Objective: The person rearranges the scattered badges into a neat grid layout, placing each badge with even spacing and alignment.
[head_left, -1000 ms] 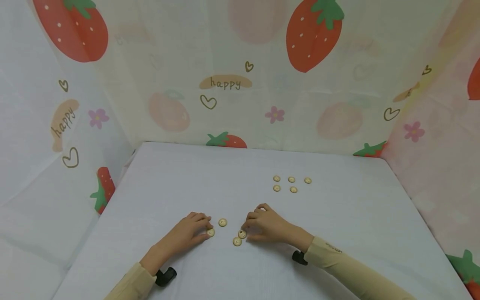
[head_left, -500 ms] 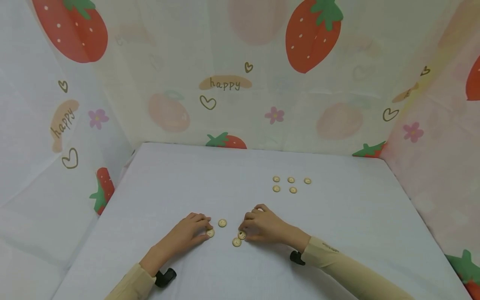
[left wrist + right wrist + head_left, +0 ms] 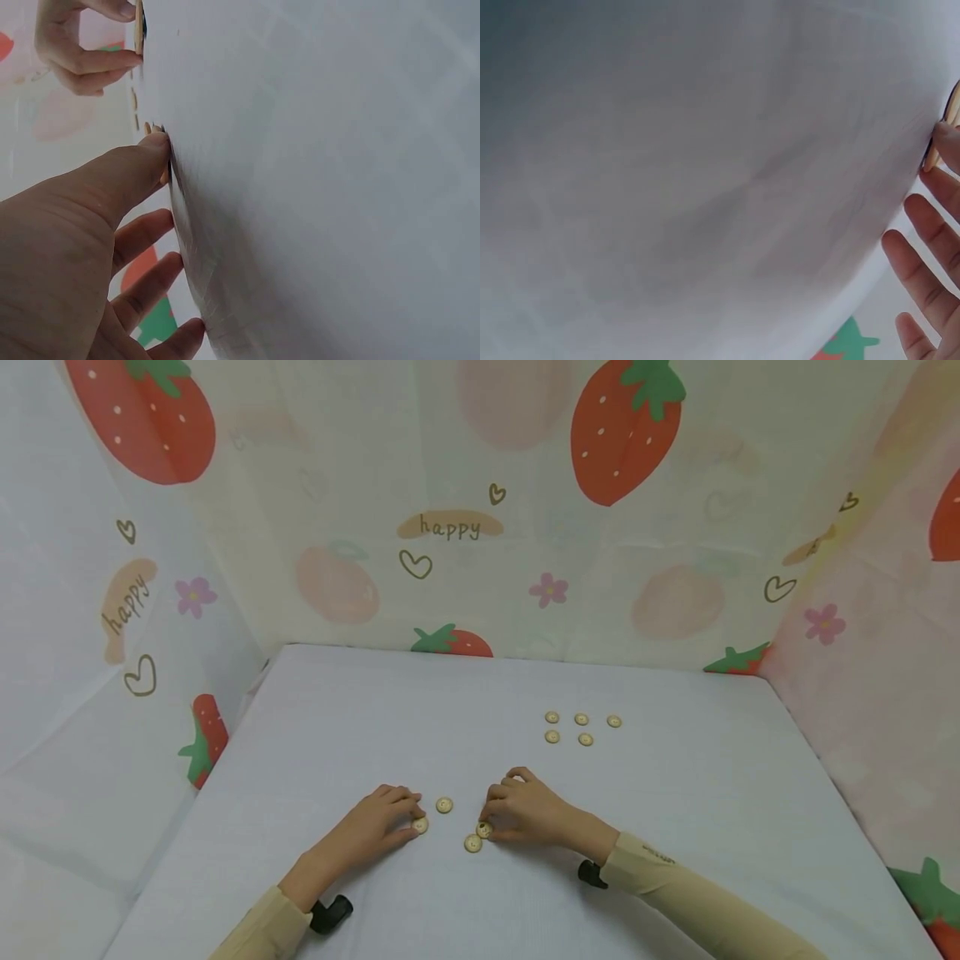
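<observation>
In the head view my left hand (image 3: 382, 818) pinches a round wooden button (image 3: 421, 825) between thumb and finger, at the table surface. The left wrist view shows the thumb (image 3: 142, 161) against that button's edge, the other fingers spread on the cloth. My right hand (image 3: 532, 810) grips another button (image 3: 484, 831) by its sides, low at the cloth; a dark spot marks its face. Touching it at the lower left is a loose button (image 3: 472, 843). Between the hands, a little farther back, lies one more button (image 3: 444, 805). In the right wrist view the right fingertips (image 3: 945, 135) meet the button edge.
Several similar buttons, among them one at the far right (image 3: 614, 721), lie in two rows toward the back right of the white-covered table (image 3: 360, 718). Strawberry-printed curtains (image 3: 450, 460) stand around its back and sides. Black wrist cameras (image 3: 331, 914) hang close to the cloth.
My right hand has shifted slightly left, its finger and thumb coming onto the sides of the dark-spotted button. The left hand and the other buttons have stayed in place.
</observation>
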Demonstrator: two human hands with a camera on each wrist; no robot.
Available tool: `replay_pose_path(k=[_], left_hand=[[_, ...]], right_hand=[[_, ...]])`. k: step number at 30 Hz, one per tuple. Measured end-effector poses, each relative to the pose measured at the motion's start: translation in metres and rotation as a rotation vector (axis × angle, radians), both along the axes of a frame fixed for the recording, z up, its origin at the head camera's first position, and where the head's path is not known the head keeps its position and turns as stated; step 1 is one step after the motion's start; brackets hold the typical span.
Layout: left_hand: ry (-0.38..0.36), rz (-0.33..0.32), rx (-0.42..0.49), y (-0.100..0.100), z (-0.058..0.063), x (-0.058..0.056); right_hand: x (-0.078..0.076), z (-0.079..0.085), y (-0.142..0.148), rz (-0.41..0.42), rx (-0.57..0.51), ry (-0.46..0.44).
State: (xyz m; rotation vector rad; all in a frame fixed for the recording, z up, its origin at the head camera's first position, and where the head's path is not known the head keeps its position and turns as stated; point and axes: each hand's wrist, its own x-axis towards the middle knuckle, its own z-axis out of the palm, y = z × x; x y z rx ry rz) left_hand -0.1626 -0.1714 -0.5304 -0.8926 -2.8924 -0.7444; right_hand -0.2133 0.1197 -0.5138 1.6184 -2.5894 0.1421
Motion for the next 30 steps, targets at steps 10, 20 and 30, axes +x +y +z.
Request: replay_pose_path(k=[10, 20, 30], left_hand=[[-0.008, 0.003, -0.01, 0.0, -0.002, 0.0], [-0.006, 0.001, -0.004, 0.0, -0.002, -0.001], [-0.007, 0.0, -0.003, 0.001, -0.002, -0.001]], right_hand=[[0.0, -0.001, 0.0, -0.005, 0.021, 0.065], [-0.003, 0.002, 0.008, -0.031, 0.005, 0.033], [-0.006, 0.002, 0.019, -0.066, -0.019, 0.022]])
